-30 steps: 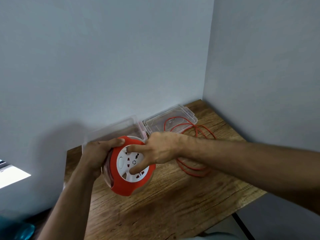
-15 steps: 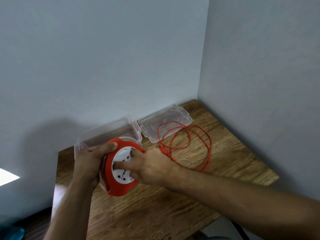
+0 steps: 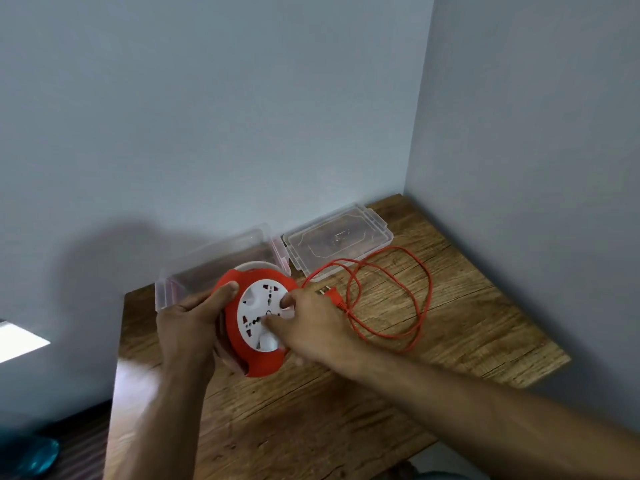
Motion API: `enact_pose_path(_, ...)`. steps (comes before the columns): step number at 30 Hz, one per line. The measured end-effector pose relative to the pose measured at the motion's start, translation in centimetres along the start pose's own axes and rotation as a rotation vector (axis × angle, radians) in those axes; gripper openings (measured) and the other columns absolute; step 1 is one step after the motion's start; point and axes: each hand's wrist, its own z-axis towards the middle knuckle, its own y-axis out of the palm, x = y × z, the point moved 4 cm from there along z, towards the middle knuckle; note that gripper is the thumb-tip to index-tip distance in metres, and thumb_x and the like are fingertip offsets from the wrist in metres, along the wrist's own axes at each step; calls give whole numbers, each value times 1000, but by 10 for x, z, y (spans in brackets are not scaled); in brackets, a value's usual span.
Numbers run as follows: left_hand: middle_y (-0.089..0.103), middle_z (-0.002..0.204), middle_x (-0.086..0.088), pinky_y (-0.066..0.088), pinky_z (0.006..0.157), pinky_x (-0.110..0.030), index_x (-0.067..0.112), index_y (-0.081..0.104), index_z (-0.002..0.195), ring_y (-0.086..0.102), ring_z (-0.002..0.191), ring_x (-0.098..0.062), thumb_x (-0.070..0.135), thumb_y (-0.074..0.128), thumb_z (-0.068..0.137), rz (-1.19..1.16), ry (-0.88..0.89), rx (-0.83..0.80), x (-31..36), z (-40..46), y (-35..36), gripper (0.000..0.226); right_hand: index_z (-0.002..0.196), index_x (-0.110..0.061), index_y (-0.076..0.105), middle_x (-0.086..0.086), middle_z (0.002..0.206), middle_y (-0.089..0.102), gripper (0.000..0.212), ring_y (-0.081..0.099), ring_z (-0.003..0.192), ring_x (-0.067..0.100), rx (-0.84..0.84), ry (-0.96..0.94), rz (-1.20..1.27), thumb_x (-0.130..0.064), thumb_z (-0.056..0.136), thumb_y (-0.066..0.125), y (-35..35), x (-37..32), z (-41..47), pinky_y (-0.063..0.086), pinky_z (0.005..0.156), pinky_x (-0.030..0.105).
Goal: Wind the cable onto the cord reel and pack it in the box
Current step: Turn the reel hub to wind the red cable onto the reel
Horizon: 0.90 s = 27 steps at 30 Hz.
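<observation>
A round red cord reel (image 3: 258,362) with a white socket face is held upright above the wooden table (image 3: 346,410). My left hand (image 3: 188,323) grips its left rim, thumb on the red edge. My right hand (image 3: 308,327) rests on the white face with its fingers pressed on it. The red cable (image 3: 420,303) lies in loose loops on the table to the right, its plug (image 3: 329,293) just beyond my right hand. A clear plastic box (image 3: 221,261) stands open behind the reel, partly hidden by it.
The box's clear lid (image 3: 337,240) lies flat to the right of the box, near the wall corner. Walls close off the back and right of the table. The table's left and front edges drop off to the floor.
The cable loops have shrunk and drawn away from the lid toward the reel. My right hand has shifted around the white face, which has turned. The view has moved.
</observation>
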Motion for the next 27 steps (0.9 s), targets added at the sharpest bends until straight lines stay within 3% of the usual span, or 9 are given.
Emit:
enact_pose_path(2,79,62,9,56,44,-19,24,79,64,77,55,-13,25,84,78,-9,-15,-9,2,4,-3,15,122,-23,57,4,109,72,35,72,75,20,219,-408,-511,-40,91,63,-17,-7,-1,57,59,30)
enact_pose_path(5,80,66,5,58,48,-25,35,81,63,77,56,-16,27,84,78,30,-18,-91,11,10,-4,18,140,-31,47,17,141,50,46,68,78,30,-14,-890,-877,-26,96,60,-17,-12,-5,59,55,39)
enact_pose_path(8,81,72,-7,59,46,-29,24,83,69,79,59,-26,27,85,73,63,-43,-181,19,14,-1,6,144,-37,46,23,151,38,56,69,91,36,-239,-1071,-1041,-17,95,63,-20,-14,0,58,54,41)
enact_pose_path(11,80,75,-18,61,50,-35,8,81,73,78,60,-34,27,86,69,80,-76,-248,24,21,3,20,146,-41,43,20,152,35,61,68,94,37,-236,-1157,-1106,-19,95,66,-20,-18,6,61,58,42)
enact_pose_path(14,81,73,-15,60,50,-32,9,81,68,78,58,-31,24,84,75,138,-128,-302,28,22,10,17,146,-44,41,18,151,35,65,66,95,39,-232,-1201,-1170,-26,91,71,-14,-22,10,63,61,46)
enact_pose_path(18,80,68,-10,58,46,-28,10,80,70,78,58,-28,22,85,76,156,-66,-277,34,23,16,14,147,-41,37,17,131,48,59,65,90,38,-235,-1140,-1176,-37,95,63,-10,-24,18,61,63,46)
enact_pose_path(21,81,70,-7,60,48,-29,14,81,72,78,60,-25,22,86,75,26,-21,-156,34,21,15,9,144,-39,42,9,99,70,64,69,75,29,94,-880,-879,-57,86,61,-16,-26,24,52,60,31)
enact_pose_path(23,82,73,3,62,56,-29,23,82,76,79,66,-19,25,86,74,13,76,-70,35,19,15,5,136,-46,42,3,86,74,69,71,75,29,306,-602,-590,-64,73,63,-14,-21,24,51,63,32)
enact_pose_path(27,78,75,22,57,61,-19,42,81,76,76,71,-2,22,86,76,61,294,-38,39,10,19,21,130,-45,40,-2,109,70,67,70,89,22,265,-193,30,-61,70,67,12,-8,24,61,65,34)
